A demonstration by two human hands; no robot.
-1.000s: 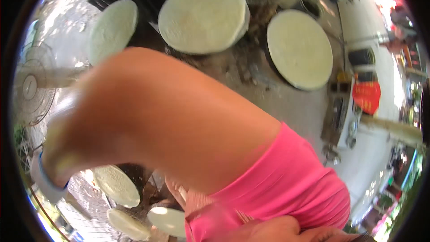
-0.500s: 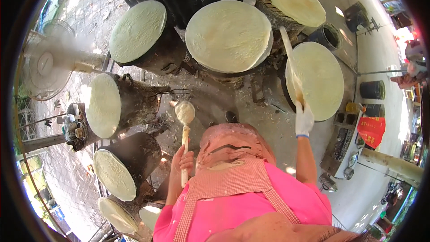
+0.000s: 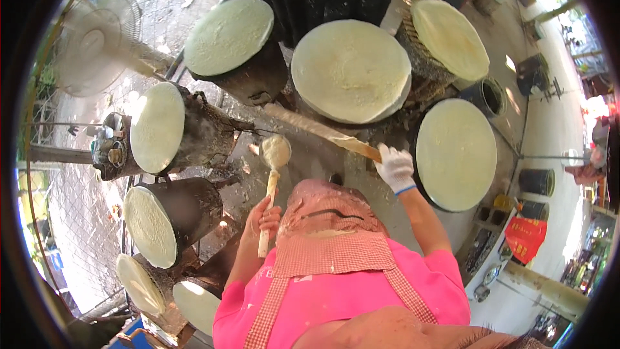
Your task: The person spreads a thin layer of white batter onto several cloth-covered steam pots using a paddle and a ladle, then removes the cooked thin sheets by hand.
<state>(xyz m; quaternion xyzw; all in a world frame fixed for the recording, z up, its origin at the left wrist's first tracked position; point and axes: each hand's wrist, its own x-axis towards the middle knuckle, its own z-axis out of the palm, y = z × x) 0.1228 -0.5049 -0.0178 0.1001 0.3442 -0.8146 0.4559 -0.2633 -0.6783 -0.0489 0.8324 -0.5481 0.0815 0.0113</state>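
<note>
My bare left hand (image 3: 268, 216) grips the handle of a ladle (image 3: 276, 150) whose round bowl is full of thick pale batter. A white glove covers my right hand (image 3: 395, 165), which is closed around the end of a long flat wooden spatula (image 3: 316, 128). The spatula's blade points left, below the large round griddle of pale batter (image 3: 351, 68) at the centre back. Just right of my gloved hand lies another pale batter sheet (image 3: 456, 154) on its round griddle. Neither tool appears to touch a griddle.
More round griddles with pale sheets surround me: back left (image 3: 229, 35), left (image 3: 157, 127), lower left (image 3: 150, 226) and back right (image 3: 450, 39). A fan (image 3: 90, 48) stands far left. Dark buckets (image 3: 485, 95) and a red bag (image 3: 526, 239) are at right.
My right hand has swung the spatula from over the right griddle leftward to the middle, so it lies nearly crosswise. My left hand still holds the ladle upright. The view has shifted.
</note>
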